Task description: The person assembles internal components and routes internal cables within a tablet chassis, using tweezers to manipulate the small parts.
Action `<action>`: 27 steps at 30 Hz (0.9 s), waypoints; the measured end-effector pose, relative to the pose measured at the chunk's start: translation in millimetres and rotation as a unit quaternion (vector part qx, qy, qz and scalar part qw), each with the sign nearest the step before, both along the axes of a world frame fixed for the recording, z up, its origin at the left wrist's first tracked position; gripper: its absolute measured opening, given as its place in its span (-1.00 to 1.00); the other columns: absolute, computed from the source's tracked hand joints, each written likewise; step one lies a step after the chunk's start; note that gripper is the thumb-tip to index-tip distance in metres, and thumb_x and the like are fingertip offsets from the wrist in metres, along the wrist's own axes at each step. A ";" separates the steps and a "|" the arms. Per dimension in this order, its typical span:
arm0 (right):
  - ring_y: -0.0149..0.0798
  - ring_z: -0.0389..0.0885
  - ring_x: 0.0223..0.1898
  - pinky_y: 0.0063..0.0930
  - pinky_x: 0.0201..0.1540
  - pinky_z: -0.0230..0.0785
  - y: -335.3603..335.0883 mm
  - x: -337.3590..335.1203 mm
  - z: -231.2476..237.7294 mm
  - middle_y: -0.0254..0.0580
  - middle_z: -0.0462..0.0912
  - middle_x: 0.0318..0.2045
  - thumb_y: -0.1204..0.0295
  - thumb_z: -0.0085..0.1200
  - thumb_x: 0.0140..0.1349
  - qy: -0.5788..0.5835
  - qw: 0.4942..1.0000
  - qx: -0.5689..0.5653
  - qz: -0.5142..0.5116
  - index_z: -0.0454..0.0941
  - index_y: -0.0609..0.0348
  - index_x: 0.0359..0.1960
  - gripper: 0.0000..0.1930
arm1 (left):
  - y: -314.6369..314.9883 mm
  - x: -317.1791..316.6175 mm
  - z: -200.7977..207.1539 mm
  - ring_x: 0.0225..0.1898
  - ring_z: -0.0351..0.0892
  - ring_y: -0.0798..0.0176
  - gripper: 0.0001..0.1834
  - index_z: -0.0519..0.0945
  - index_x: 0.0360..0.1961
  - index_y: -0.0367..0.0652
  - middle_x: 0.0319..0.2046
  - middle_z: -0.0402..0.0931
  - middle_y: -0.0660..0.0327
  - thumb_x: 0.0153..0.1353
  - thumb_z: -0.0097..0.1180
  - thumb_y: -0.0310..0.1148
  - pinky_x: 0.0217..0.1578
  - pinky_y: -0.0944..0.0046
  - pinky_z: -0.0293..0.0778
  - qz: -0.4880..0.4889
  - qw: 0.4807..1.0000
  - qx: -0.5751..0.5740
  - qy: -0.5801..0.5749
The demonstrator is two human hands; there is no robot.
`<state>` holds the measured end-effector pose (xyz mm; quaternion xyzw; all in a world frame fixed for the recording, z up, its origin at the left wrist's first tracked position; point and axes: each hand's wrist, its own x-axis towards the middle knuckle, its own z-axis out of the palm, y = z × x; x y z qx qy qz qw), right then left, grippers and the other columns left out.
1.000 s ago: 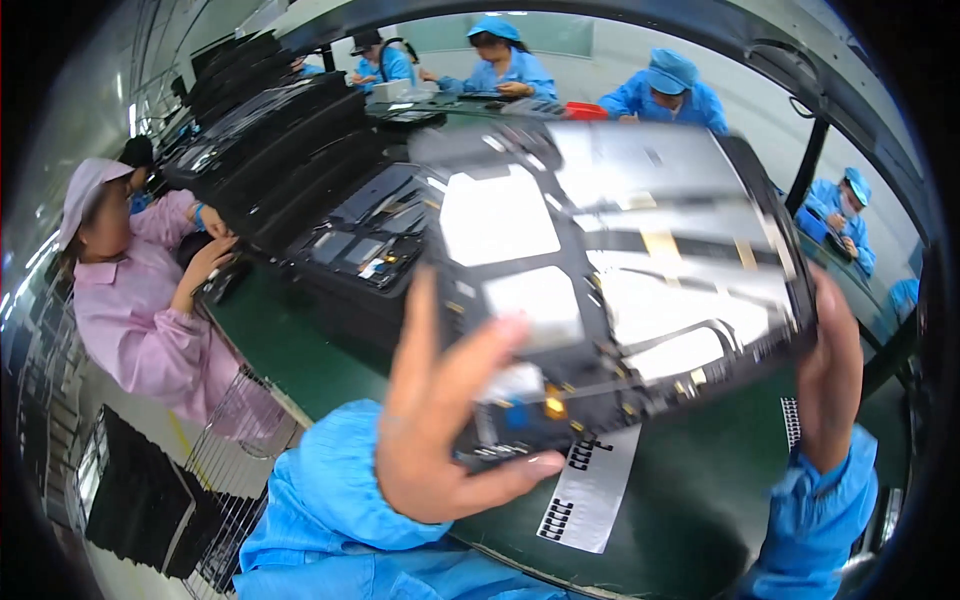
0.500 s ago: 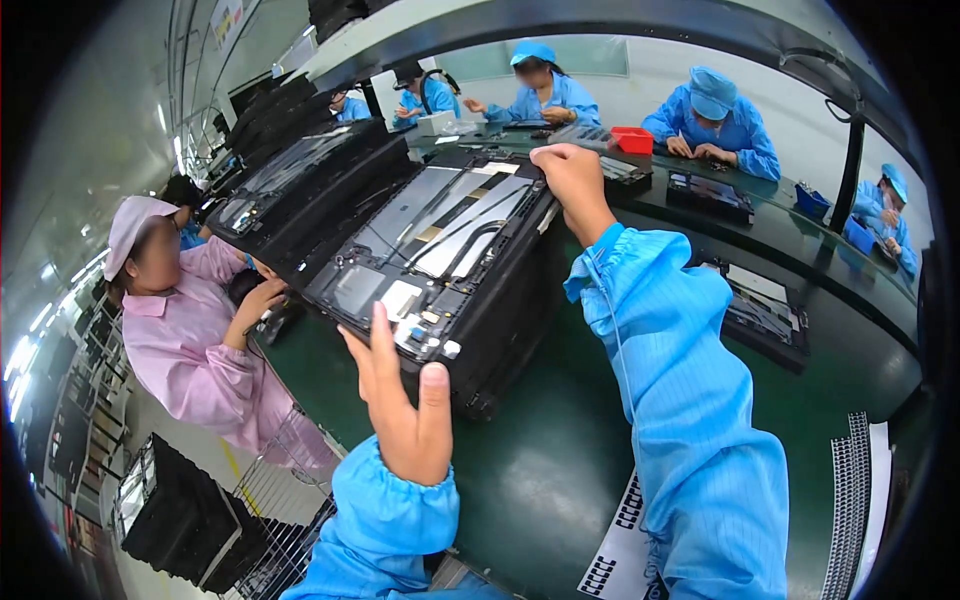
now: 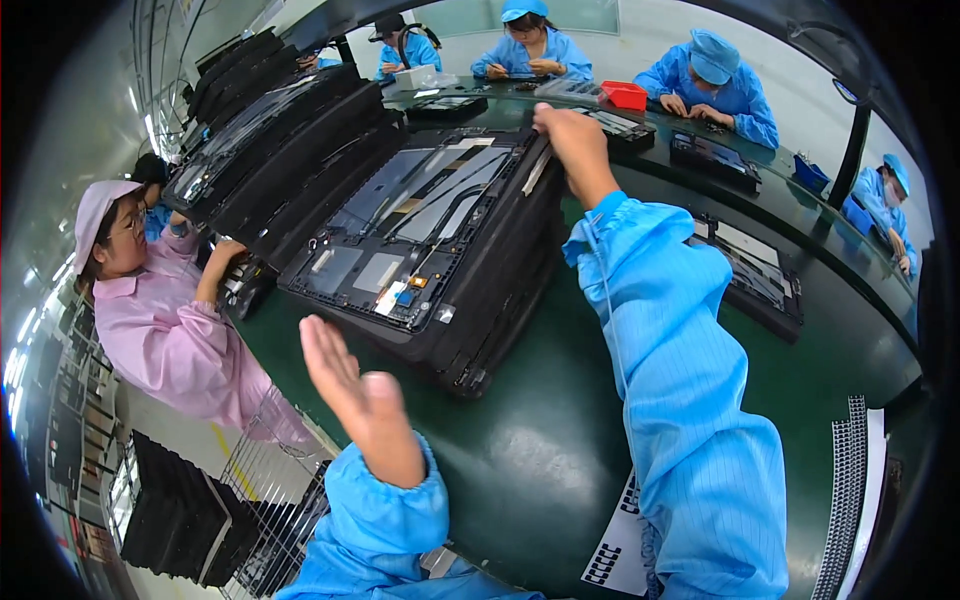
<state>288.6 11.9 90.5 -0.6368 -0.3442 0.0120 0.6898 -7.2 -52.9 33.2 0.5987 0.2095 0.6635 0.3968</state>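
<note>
On the green bench stands a stack of black trays (image 3: 500, 290). An opened tablet-like device (image 3: 410, 225) lies in the uppermost one, its silver panels, dark cables and small circuit board showing. My right hand (image 3: 575, 140) is closed on the far right corner of the top tray, with some fingers hidden behind the edge. Off the near left corner, my left hand (image 3: 365, 405) is held up with fingers stretched out and thumb apart, touching nothing. Directly left of this stack is another stack of black trays (image 3: 300, 150).
Another tray with a device (image 3: 745, 265) lies on the green bench (image 3: 560, 470) at right. Printed strips (image 3: 845, 500) lie near the right edge. A person in pink (image 3: 180, 330) stands left, by a wire rack (image 3: 270, 500). Several people in blue sit across, near a red bin (image 3: 625, 95).
My left hand has come away from the near left corner of the tray stack, moving left. My right hand stays at the far right corner. The view has shifted slightly.
</note>
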 end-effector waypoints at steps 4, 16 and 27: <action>-0.27 0.40 -0.13 -0.40 -0.01 0.14 -0.4 9.5 -61.8 -0.22 0.50 -0.18 0.09 -0.18 0.17 0.192 0.972 0.002 0.138 0.46 0.17 -0.17 -0.58 | 28.5 -4.0 -6.5 0.24 -0.11 0.17 -0.41 0.07 0.18 -0.15 0.22 -0.06 0.18 0.20 -0.20 -0.08 0.19 0.21 -0.21 -0.048 0.933 -0.336 -0.120; -0.15 0.24 0.09 -0.28 0.10 0.02 -52.0 -13.4 -69.4 -0.13 0.33 0.04 -0.04 -0.34 0.18 0.243 0.942 -0.113 0.200 0.28 0.19 0.04 -0.41 | 66.7 3.5 -31.7 0.08 0.22 0.18 -0.43 0.29 0.05 -0.16 0.07 0.24 0.14 0.19 -0.28 0.05 0.03 0.21 0.22 -0.133 0.911 -0.315 -0.232; -0.24 0.51 -0.22 -0.43 -0.12 0.27 -184.1 42.9 -30.0 -0.07 0.55 -0.25 -0.09 -0.22 0.12 0.154 0.974 -0.158 0.050 0.45 0.32 -0.21 -0.39 | 91.1 6.2 33.9 -0.21 0.38 0.20 -0.17 -0.09 0.19 -0.34 -0.17 0.31 0.07 -0.12 0.02 -0.40 -0.17 0.32 0.32 -0.112 0.977 -0.146 -0.106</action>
